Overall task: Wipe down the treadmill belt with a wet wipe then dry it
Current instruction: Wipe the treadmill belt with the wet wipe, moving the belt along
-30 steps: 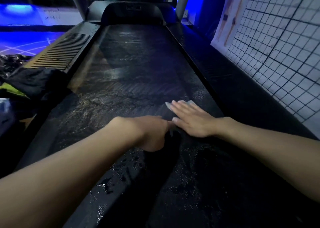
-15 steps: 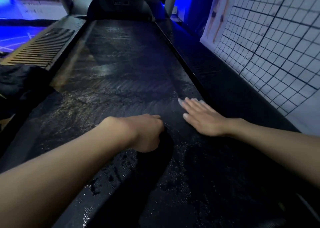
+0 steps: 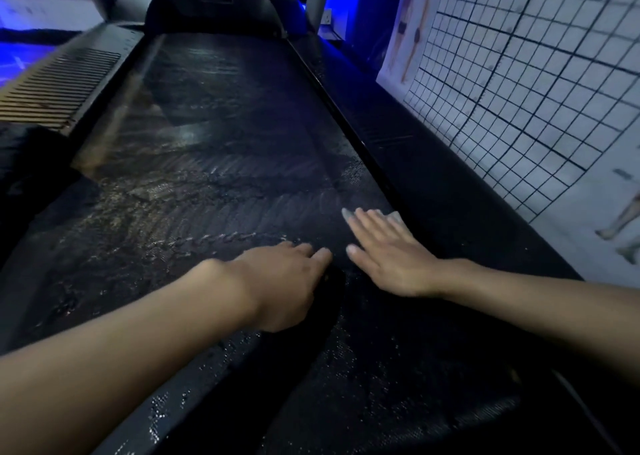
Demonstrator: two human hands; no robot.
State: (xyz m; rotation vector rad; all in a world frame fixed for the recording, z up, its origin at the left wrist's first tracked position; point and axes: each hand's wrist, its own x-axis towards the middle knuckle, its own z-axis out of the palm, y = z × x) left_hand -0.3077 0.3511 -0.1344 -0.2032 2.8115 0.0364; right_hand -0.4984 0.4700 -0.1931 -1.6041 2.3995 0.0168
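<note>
Treadmill belt (image 3: 242, 184) beneath the fingers, wet-wipe stage. Right hand (image 3: 391, 257) lies flat, fingers (image 3: 367, 226) straight, pressing the wet wipe (image 3: 396, 217), whose edge shows just beyond the fingertips. Left hand (image 3: 284, 285) braces just left of them, fingers loosely bent, gripping nothing visible. Advised: even palm pressure, overlapping strokes, wipe wholly under the fingers; drying not yet done.

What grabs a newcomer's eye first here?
Two bare hands mid-frame on the dark, wet-streaked treadmill belt: the right hand lies flat on a pale wipe by the belt's right edge, the left hand rests beside it. On the right, a white grid wall chart stands out.
</note>
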